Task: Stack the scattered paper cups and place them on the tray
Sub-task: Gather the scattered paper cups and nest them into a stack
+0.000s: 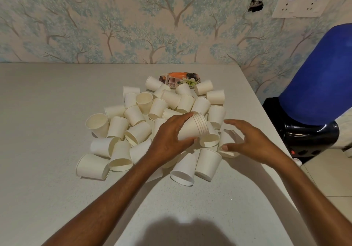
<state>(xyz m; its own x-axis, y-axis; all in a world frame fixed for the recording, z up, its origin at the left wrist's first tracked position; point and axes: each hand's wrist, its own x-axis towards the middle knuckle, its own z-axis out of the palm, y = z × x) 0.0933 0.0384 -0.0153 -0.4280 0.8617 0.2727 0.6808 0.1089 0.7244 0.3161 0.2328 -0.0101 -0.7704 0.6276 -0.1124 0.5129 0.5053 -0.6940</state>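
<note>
Your left hand (pixel 169 137) grips the stack (pixel 192 129), right hand (pixel 245 140) spread, empty; thin cups crush, so hold each by its rim.

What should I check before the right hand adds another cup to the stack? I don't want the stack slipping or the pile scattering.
1. Left hand grips the nested stack: ok.
2. Stack rims face right, toward the incoming cup: ok.
3. Right hand is free; fingers spread over a loose cup, not closed on it: ok.
4. That cup's rim direction matches the stack: cannot tell.
5. Tray has bare space: ok, though cups crowd its near edge.
6. Loose cups sit back from the table edge: ok.
</note>
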